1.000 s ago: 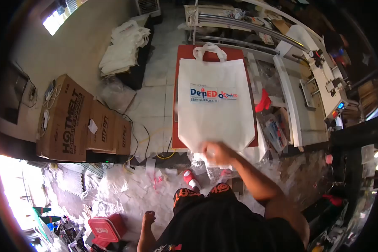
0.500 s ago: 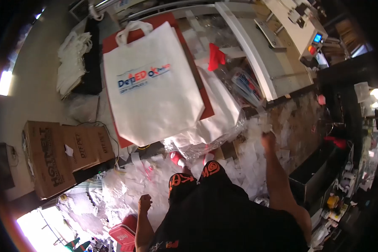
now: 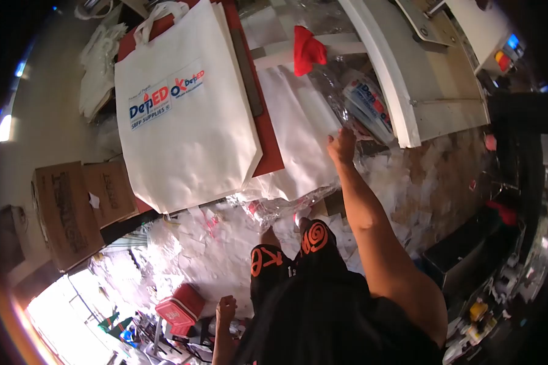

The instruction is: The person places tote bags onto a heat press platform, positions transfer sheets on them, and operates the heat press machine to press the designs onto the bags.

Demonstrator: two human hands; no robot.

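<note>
My right hand (image 3: 342,146) is at the right edge of a stack of blank white fabric bags (image 3: 295,131), with its fingers curled; whether it grips an edge is hidden. Low beside my legs hangs my left hand (image 3: 226,308), its fingers curled in with nothing visible in them. A white tote bag (image 3: 186,149) printed with "DepED" lettering lies flat on a red board (image 3: 268,159), its handles toward the far side. Clear plastic wrap (image 3: 280,207) surrounds the blank stack's near edge.
Past the stack lie a red cloth (image 3: 309,52) and plastic-wrapped printed items (image 3: 368,100). A pale machine frame (image 3: 386,73) runs along the right. Cardboard boxes (image 3: 67,213) stand at left, a red cooler (image 3: 181,309) behind them. White scraps (image 3: 225,255) cover the floor.
My right hand has risen forward and left, from above the floor to the blank stack's edge. My left hand stays low. The view has shifted closer to the bags.
</note>
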